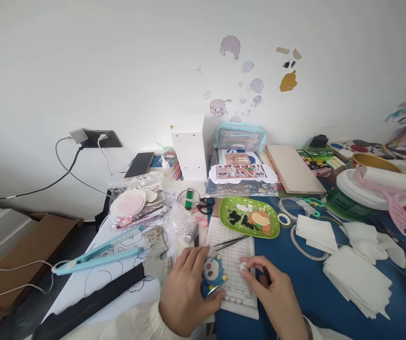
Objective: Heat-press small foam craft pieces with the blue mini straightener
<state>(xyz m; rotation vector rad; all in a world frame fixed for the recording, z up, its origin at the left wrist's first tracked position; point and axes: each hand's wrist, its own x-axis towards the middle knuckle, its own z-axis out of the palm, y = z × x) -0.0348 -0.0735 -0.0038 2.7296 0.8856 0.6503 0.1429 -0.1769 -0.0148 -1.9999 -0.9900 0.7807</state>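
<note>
My left hand [185, 290] curves round a flat blue cartoon figure [212, 271] with a pale face and yellow tips, its fingers and thumb at the figure's edges. The figure rests on a printed grid sheet [236, 283]. Over the right side of that sheet, my right hand [275, 290] pinches a small white piece [244, 267] between thumb and forefinger. A thin black stick-like tool [266, 275] is tucked between its other fingers. Dark tweezers [231, 242] lie across the sheet above both hands. What the small white piece is cannot be made out.
A green tray [231, 202] with felt-like cutouts sits behind the sheet. To the left lie a light-blue hair straightener [99, 255], a black-handled cleaver [99, 297] and a bead bag [183, 224]. White wipes [358, 278], tape rolls and a green-and-white tub [344, 198] stand right.
</note>
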